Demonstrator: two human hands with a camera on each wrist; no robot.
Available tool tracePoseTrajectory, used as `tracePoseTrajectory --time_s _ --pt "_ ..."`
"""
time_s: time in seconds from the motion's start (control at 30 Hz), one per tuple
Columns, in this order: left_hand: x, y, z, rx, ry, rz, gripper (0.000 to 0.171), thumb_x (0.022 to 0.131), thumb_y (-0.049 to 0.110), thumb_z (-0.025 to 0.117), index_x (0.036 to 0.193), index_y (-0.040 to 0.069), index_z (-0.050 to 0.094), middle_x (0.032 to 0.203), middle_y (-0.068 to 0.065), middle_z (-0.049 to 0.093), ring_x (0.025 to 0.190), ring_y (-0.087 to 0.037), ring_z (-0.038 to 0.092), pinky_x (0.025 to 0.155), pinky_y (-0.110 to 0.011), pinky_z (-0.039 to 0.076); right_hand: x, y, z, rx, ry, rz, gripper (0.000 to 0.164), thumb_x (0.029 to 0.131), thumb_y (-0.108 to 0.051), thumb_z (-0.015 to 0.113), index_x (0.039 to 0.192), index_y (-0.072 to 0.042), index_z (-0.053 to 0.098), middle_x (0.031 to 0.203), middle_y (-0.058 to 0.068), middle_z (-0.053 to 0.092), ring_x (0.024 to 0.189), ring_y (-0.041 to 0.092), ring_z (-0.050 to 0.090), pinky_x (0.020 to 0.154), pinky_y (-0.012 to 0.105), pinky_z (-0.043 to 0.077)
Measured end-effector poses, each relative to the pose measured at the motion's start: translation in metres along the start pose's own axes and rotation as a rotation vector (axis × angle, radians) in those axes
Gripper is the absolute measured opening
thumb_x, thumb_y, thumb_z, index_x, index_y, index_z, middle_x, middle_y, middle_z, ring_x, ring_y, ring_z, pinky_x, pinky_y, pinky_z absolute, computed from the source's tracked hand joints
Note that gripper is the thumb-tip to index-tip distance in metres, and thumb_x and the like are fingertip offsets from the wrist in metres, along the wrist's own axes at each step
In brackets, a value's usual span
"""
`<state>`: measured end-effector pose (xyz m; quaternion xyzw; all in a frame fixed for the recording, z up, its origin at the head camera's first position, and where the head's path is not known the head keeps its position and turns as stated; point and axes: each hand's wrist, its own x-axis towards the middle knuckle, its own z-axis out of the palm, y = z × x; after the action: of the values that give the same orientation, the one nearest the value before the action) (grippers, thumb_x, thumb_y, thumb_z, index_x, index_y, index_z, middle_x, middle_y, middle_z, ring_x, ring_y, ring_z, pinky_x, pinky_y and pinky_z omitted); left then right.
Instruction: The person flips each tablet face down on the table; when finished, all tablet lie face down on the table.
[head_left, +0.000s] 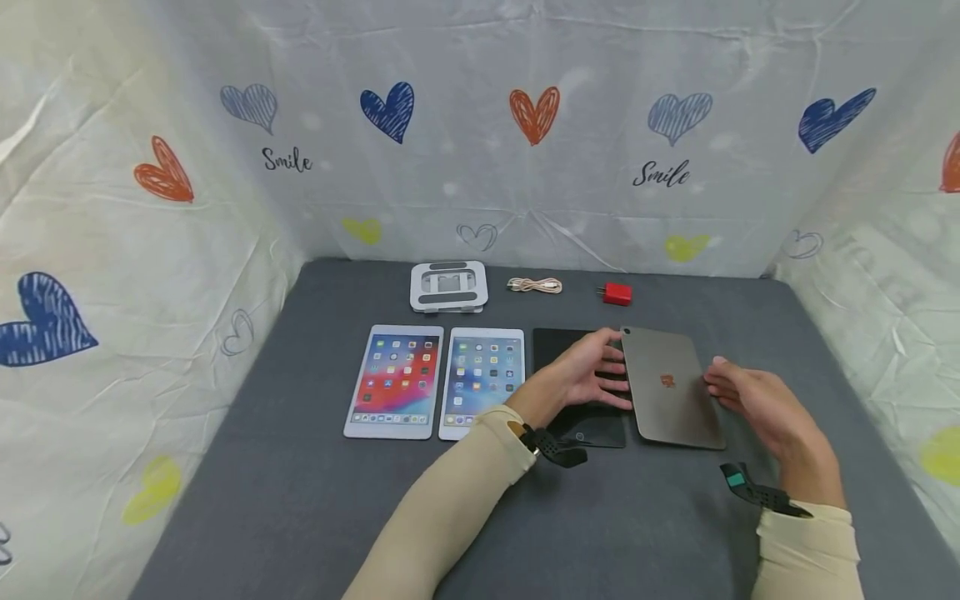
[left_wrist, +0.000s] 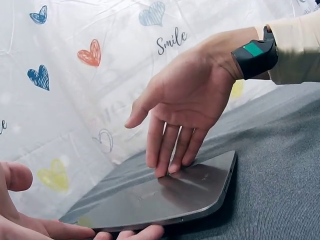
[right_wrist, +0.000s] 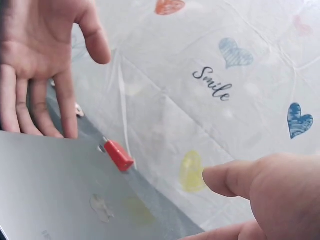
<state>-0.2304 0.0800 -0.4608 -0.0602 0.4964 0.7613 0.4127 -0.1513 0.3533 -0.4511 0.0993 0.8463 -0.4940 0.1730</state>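
- Nearest, pale sleeves [head_left: 442, 508] reach in over the gray desk [head_left: 285, 508], with dark straps [head_left: 765, 497] at both wrists.
- Next comes the right hand [head_left: 772, 417], its grip loose, fingers straight and thumb held apart; the fingertips touch the gray tablet's right edge.
- Opposite it, the left hand [head_left: 588, 371] has its grip spread, the straight fingers meeting that tablet's left edge.
- Between the hands, the gray tablet [head_left: 667, 400] lies back up on the right half of the desk, logo showing.
- Just to its left is a black tablet [head_left: 600, 427], partly hidden by the left hand.
- Farther left, two white tablets lie side by side with lit screens: the red-and-blue tablet [head_left: 393, 383] leftmost, the blue tablet [head_left: 486, 371] beside it.
- Beyond these, left to right, sit a white stand [head_left: 448, 297], a coiled cable [head_left: 535, 286] and a red charger [head_left: 617, 293].
- Farthest, a white curtain [head_left: 450, 192] printed with hearts and "Smile" hangs behind the desk.
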Motion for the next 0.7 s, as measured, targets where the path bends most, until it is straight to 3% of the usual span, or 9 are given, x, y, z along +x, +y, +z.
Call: tracePoseTrajectory --time_s 0.27,0.53,0.63,0.7 --pt "-0.001 0.002 0.006 0.046 0.019 0.007 0.075 0.111 0.041 0.057 0.161 -0.012 0.040 0.164 -0.033 0.045 0.150 -0.057 0.047 0.127 -0.066 0.042 -0.001 0.000 -0.001 0.018 0.021 0.003 0.099 0.112 -0.069 0.032 0.170 0.009 0.017 0.177 0.031 0.025 0.160 0.048 0.030 0.132 0.059 0.035" --pt "-0.017 0.008 0.001 0.103 -0.065 0.067 0.071 0.113 0.034 0.056 0.164 -0.012 0.036 0.166 -0.032 0.046 0.157 -0.048 0.045 0.130 -0.058 0.040 -0.011 -0.014 0.004 -0.048 0.032 0.005 0.095 0.113 -0.068 0.036 0.172 0.005 0.018 0.175 0.037 0.021 0.161 0.062 0.021 0.127 0.082 0.019" --pt "-0.029 0.011 -0.007 0.116 -0.101 0.106 0.062 0.114 0.028 0.055 0.163 -0.009 0.042 0.165 -0.031 0.049 0.156 -0.045 0.048 0.128 -0.055 0.044 -0.015 -0.020 0.004 -0.067 0.007 -0.053 0.091 0.114 -0.064 0.038 0.172 0.005 0.020 0.174 0.035 0.027 0.161 0.058 0.026 0.129 0.073 0.026" --pt "-0.037 0.014 -0.014 0.120 -0.115 0.128 0.056 0.115 0.023 0.055 0.161 -0.007 0.047 0.164 -0.029 0.051 0.154 -0.042 0.051 0.126 -0.053 0.046 -0.015 -0.024 0.005 -0.076 -0.004 -0.102 0.087 0.116 -0.059 0.041 0.171 0.006 0.024 0.173 0.032 0.034 0.160 0.043 0.042 0.130 0.053 0.040"
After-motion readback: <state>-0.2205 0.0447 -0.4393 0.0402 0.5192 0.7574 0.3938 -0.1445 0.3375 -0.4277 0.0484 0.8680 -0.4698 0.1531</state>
